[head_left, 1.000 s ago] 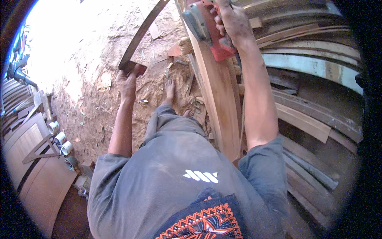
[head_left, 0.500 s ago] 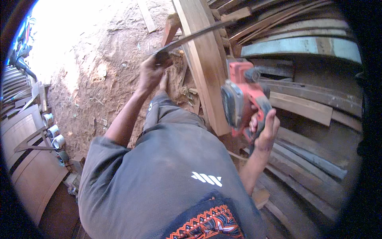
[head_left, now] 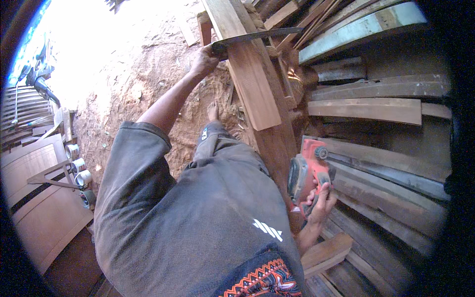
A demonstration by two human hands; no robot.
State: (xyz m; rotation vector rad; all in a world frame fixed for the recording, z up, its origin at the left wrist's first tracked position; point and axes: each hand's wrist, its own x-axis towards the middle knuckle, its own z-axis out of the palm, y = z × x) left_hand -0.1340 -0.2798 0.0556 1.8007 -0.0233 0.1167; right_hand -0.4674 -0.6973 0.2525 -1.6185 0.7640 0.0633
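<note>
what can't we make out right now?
Head view:
Grip end of the dark square: partly covered by the left hand.
Far end of the pale timber: cut off by the top edge.
Part of the right hand: behind the handle of the red power planer.
Ground, upper left: washed out by glare.

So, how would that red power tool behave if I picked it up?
The red power tool, held in the right hand, is probably heavy for its size, given its bulky build. Its surface looks hard, so it should feel stiff. Its blocky, uneven shape makes rolling unlikely.

Hands (head_left: 204,61) (head_left: 321,200) curled, left arm (head_left: 170,103) outstretched
</note>
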